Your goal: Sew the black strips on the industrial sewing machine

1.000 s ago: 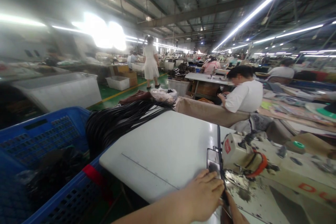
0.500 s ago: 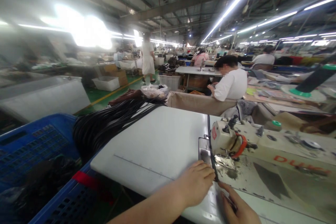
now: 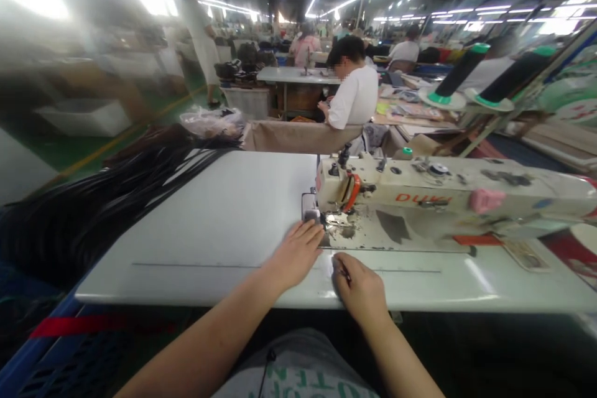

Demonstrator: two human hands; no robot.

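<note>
I am resting my left hand (image 3: 296, 253) open and flat on the worktop (image 3: 224, 217) beside the sewing machine (image 3: 420, 196) needle. My right hand (image 3: 359, 283) is pinching something small I cannot identify. Fingers should be staying clear of the needle.

**Both hands at the sewing machine's needle**

I see my left hand (image 3: 296, 253) flat on the white table (image 3: 224, 211), fingertips just beside the sewing machine (image 3: 420, 189) at its needle end. My right hand (image 3: 359, 283) rests near the table's front edge, pinching something small and dark that I cannot make out. Black straps (image 3: 107, 199) lie heaped at the table's left. A person in a white shirt (image 3: 355, 96) sits beyond.
</note>
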